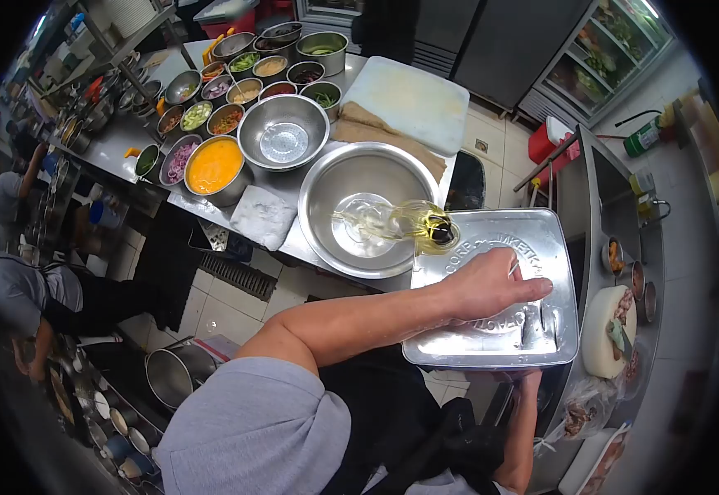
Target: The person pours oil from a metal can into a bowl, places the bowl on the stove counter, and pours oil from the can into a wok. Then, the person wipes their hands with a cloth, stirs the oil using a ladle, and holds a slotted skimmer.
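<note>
Your left hand (485, 287) is closed over the top of the metal tin (532, 229); your right hand (529, 379) reaches beneath, its grip hidden. Tilted at the steel bowl (311, 198), the tin pours yellow liquid (422, 218). Probably heavy, stiff, slick: hold top and base.

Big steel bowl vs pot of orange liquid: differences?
The big steel bowl is wider than the pot of orange liquid. Yellow liquid streams into the bowl, none into the pot. The bowl's bottom shows; the pot's is hidden. Both are round, open-topped metal vessels.
</note>
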{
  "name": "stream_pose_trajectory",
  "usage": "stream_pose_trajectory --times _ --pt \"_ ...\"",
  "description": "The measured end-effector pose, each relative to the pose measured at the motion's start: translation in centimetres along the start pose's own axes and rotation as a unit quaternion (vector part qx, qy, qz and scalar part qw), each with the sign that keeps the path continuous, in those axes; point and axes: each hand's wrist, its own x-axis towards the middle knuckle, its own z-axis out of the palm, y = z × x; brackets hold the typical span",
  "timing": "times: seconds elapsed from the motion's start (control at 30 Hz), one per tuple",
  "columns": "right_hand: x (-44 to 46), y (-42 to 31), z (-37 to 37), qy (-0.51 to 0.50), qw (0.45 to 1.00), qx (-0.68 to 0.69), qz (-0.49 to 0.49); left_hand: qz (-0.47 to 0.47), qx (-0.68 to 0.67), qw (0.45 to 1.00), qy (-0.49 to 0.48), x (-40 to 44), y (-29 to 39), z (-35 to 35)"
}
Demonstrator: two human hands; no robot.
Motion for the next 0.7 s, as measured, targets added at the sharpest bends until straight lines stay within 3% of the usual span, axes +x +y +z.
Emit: stream_pose_trajectory --times 0.17,0.33,0.43,0.53,0.7 --pt "-0.3 -1.8 0.6 0.033 0.998 0.046 -0.041 0.003 -0.013 1.0 0.009 0.3 -0.4 -0.9" --pt "-2.4 -5.1 0.8 0.083 0.996 -0.034 0.012 0.011 -0.046 0.999 0.024 0.2 -0.1 -1.5" --pt "-2.7 -5.3 1.0 0.114 0.993 0.042 0.008 -0.02 -0.093 0.995 0.007 0.3 -0.1 -1.7" --pt "-2.9 -5.1 0.6 0.118 0.993 0.019 0.002 0.024 -0.123 0.992 0.032 0.9 -1.2 -1.1" --pt "-4.5 -7.0 1.0 0.118 0.993 0.0 0.017 0.009 -0.209 0.978 0.009 0.9 -1.7 -1.2"
